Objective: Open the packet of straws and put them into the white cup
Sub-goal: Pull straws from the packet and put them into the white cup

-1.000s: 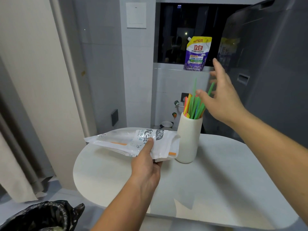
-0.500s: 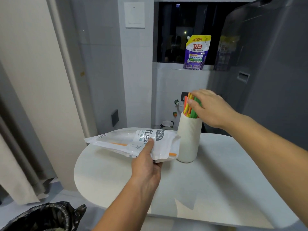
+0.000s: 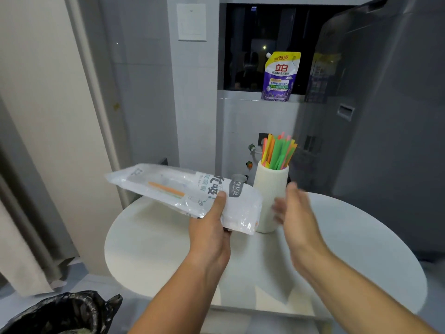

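A white ribbed cup point(image 3: 266, 189) stands on the round white table point(image 3: 349, 249), filled with several green, orange and yellow straws point(image 3: 278, 150) sticking up. My left hand point(image 3: 210, 233) grips the clear plastic straw packet point(image 3: 183, 191) near its right end, thumb on top, holding it above the table to the left of the cup. An orange straw shows inside the packet. My right hand point(image 3: 295, 213) is blurred, fingers straight, just right of the cup's lower half, holding nothing.
A purple and yellow detergent pouch point(image 3: 280, 77) stands on the window ledge behind. A grey appliance point(image 3: 385, 116) rises at the right, behind the table. A bin with a black bag point(image 3: 65, 314) sits on the floor at the lower left. A curtain hangs at left.
My right hand left the tops of the straws and dropped down beside the cup. My left hand lifted the packet a little higher and tilted it.
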{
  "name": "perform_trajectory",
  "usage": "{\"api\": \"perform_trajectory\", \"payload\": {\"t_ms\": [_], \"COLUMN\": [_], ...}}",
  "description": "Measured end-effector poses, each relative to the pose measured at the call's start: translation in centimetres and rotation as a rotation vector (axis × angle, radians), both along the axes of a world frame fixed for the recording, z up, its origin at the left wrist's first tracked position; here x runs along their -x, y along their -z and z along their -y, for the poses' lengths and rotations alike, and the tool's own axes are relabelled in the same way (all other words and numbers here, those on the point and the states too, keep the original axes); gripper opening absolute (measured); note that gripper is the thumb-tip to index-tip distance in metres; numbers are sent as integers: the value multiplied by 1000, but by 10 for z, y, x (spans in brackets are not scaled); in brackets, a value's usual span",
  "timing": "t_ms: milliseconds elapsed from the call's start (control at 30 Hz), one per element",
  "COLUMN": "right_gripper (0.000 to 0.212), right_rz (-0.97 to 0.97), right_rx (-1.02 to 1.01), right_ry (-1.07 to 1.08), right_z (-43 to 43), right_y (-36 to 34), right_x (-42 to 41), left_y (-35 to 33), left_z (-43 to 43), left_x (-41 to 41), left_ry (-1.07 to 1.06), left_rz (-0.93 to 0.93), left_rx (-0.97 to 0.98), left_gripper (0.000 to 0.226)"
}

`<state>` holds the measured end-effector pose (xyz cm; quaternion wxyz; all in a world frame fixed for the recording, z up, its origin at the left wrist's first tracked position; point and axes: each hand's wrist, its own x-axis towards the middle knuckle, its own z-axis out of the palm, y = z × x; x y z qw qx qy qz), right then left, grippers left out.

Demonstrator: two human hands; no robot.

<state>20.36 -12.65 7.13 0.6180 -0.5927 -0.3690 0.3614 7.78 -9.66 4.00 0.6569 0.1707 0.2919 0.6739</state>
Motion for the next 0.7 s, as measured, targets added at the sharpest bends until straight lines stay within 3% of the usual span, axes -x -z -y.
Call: {"api": "perform_trajectory", "payload": {"t_ms": [100,200,333,467,700], "right_gripper": [57,64,55,48,46], "right_rz": [-561,-783,-835,-838,-885], "right_rx": [193,152,145,175,204], "right_ry": [-114,-212,-152,-103,-159], "right_z": [9,12,8,8,10], "right_y": [17,16,15,25,32], "right_x": [13,23,37,41,39], "left_y": [3,4,2,-5,-6], "left_z": [5,6,8,11,11], "left_x": [-4,-6,-5,-8,-5], "left_ry": [-14,-11,-3,63,165], "left_rz": [-162,-277,-329,-262,-180], "left_rx": [-161,-197,-186,-166,-197], "left_gripper": [45,43,38,29,60]}}
